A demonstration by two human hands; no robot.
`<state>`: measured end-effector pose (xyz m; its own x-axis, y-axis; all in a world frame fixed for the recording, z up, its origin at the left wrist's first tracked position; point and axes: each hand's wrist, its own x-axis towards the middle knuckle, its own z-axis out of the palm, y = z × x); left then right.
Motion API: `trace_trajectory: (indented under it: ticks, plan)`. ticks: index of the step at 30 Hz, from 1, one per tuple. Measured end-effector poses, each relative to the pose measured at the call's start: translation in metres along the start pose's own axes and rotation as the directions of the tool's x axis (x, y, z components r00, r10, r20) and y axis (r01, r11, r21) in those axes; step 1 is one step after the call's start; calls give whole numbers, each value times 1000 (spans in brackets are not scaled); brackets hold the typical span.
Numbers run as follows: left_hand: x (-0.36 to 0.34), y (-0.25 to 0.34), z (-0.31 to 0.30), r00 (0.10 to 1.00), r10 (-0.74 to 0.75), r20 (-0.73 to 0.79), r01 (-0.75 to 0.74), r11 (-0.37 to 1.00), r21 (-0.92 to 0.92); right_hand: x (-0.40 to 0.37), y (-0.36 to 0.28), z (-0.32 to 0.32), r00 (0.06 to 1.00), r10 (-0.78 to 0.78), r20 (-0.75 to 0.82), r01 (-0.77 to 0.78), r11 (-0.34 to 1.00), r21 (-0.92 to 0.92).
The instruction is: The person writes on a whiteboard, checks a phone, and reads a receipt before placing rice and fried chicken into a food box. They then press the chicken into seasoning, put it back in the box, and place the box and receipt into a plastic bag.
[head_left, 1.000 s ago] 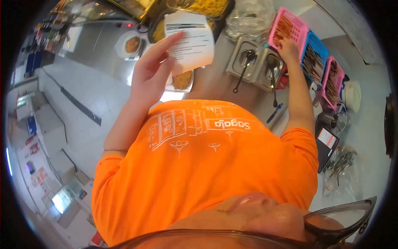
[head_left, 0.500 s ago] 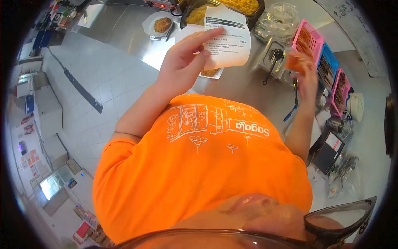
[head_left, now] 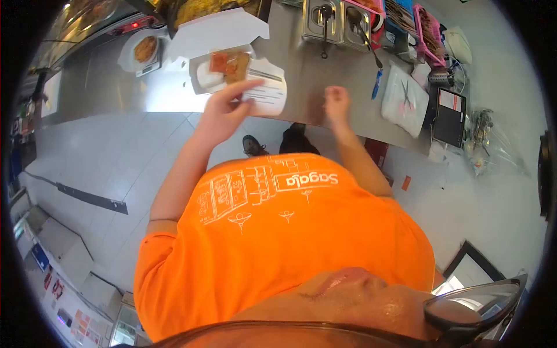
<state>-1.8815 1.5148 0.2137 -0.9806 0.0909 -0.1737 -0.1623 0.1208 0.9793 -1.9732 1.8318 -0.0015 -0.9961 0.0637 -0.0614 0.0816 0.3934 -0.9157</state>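
Observation:
My left hand [head_left: 225, 109] grips a printed paper receipt [head_left: 268, 95] between thumb and fingers, above the table's front edge. Just behind it lies a white paper food box [head_left: 217, 30] with its lid folded back. Inside the box are a white mound that looks like rice [head_left: 208, 76], a brown fried piece [head_left: 238, 69] and an orange-red packet [head_left: 221, 61]. The receipt covers part of the box. My right hand [head_left: 336, 105] is curled closed over the table's front edge, right of the receipt, with nothing showing in it.
A fried patty [head_left: 145, 50] sits on a small scale at the left. Metal containers [head_left: 321, 26] with utensils stand at the back, beside pink baskets [head_left: 429, 36]. Farther right are a blue pen [head_left: 377, 84], scissors [head_left: 407, 97] on a white lid and a black device [head_left: 449, 118].
My right hand, which held an orange-red packet at the right, has come left and down without it. Such a packet now shows in the box. The receipt has moved left and lower.

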Motion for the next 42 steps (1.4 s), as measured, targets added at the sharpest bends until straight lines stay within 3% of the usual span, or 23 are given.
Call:
trace_trajectory:
  ticks: [1, 2, 3, 5, 7, 10, 11, 12, 13, 15, 17, 19, 20, 21, 24, 30, 33, 36, 39, 42]
  plan:
    - [15, -22, 8, 997, -53, 57, 47, 994, 102, 10, -30, -36, 981, 94, -168, -117, 985, -129]
    - [27, -49, 21, 997, 49, 60, -52, 998, 48, 44, 28, -72, 971, 49, -235, -112, 958, -264]
    - [41, -77, 41, 990, 134, 46, -135, 991, 3, 62, 30, -90, 910, -4, -416, -163, 916, -366]
    - [70, -113, 72, 993, 120, -5, -117, 976, 181, 111, 81, -142, 947, -83, -309, -208, 574, -792]
    - [95, -172, 86, 989, 147, -35, -113, 875, 471, 134, 71, -157, 957, 257, -134, -241, 446, -862]
    - [93, -159, 82, 980, 199, -3, -124, 623, 772, 135, 101, -160, 993, 114, 10, -55, 552, -832]
    - [94, -161, 80, 972, 233, 26, -166, 603, 781, 125, 108, -160, 958, 280, 67, -219, 858, -464]
    - [94, -165, 75, 962, 266, 60, -211, 583, 785, 103, 92, -150, 899, 397, 185, -405, 914, 5]
    - [95, -170, 70, 949, 302, 92, -256, 564, 785, 81, 67, -134, 839, 429, 335, -542, 711, 448]
    - [99, -181, 65, 948, 299, 106, -269, 582, 767, 26, 9, -72, 900, 358, 250, -435, 691, 577]
    - [98, -187, 68, 948, 298, 114, -275, 585, 763, -11, -10, -24, 913, 163, 375, -388, 633, 670]
    - [98, -182, 66, 949, 299, 100, -260, 563, 784, -28, -28, 13, 928, 63, 367, -242, 851, 466]
    - [99, -181, 66, 955, 281, 92, -245, 578, 778, -31, -32, 33, 961, -35, 276, -86, 906, 414]
    - [100, -181, 67, 956, 282, 84, -242, 589, 771, -28, -34, 49, 970, -146, 194, 72, 937, 343]
    - [102, -184, 69, 959, 277, 56, -224, 621, 751, -5, -33, 73, 943, -306, 133, 266, 930, 253]
    - [103, -185, 69, 963, 266, 47, -210, 631, 747, 6, -12, 77, 910, -340, 238, 290, 931, 222]
    - [105, -188, 69, 962, 269, 52, -216, 632, 744, 7, -20, 79, 913, -322, 251, 314, 947, 72]
    - [105, -187, 68, 964, 260, 52, -210, 628, 749, 11, -18, 72, 870, -361, 336, 328, 932, 152]
    - [102, -187, 70, 965, 258, 50, -205, 622, 756, 8, -11, 76, 917, -374, 137, 335, 910, 245]
    - [104, -187, 69, 964, 261, 50, -207, 618, 759, -5, -14, 68, 866, -465, 181, 444, 884, 147]
